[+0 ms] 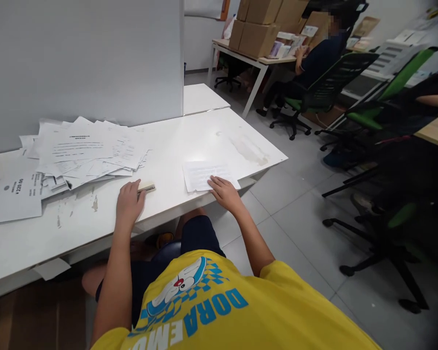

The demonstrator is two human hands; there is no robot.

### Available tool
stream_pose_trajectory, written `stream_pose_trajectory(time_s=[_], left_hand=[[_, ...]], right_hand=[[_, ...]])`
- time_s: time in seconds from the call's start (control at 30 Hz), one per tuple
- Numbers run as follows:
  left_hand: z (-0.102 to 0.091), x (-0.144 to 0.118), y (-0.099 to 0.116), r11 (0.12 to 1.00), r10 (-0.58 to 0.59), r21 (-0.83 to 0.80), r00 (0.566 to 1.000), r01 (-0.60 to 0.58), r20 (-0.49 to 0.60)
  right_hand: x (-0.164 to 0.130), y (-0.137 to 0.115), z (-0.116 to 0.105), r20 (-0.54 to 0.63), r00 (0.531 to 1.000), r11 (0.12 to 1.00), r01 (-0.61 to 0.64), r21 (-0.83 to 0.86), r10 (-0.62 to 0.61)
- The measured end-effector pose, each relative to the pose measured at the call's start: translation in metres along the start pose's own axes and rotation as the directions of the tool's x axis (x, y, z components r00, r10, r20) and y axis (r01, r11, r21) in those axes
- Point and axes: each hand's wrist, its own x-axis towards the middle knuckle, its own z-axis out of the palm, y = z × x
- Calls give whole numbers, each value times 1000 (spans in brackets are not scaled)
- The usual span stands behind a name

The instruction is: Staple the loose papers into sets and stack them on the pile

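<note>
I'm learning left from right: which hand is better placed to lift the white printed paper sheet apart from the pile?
Probably the right hand: it rests on that white sheet. The left hand is farther away, by a small cream oblong object.

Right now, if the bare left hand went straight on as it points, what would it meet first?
Most likely the right edge of the heaped, printed white papers on the white tabletop, ahead of the left hand; the exact gap is hard to judge.
</note>
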Motion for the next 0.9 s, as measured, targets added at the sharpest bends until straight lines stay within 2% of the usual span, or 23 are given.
stream_pose_trajectory(time_s=[0.2, 0.57, 0.73, 0.8, 0.9], left_hand=[[-2, -2, 2, 999, -39, 1, 999, 39, 18], [-7, -5, 15, 997, -83, 6, 996, 83, 31], [-7, -5, 18, 997, -76, 21, 997, 76, 10], [-6, -5, 18, 996, -83, 26, 996, 83, 6], [-4, -6, 18, 995, -101, 27, 995, 101, 7]], right_hand=[[0, 5, -3, 82, 996, 999, 14, 52, -18], [6, -5, -14, 143, 989, 999, 39, -9, -37], [10, 3, -25, 203, 975, 992, 69, 102, -89], [15, 3, -30, 193, 979, 991, 45, 122, -68], [22, -8, -28, 75, 997, 996, -2, 94, -5]])
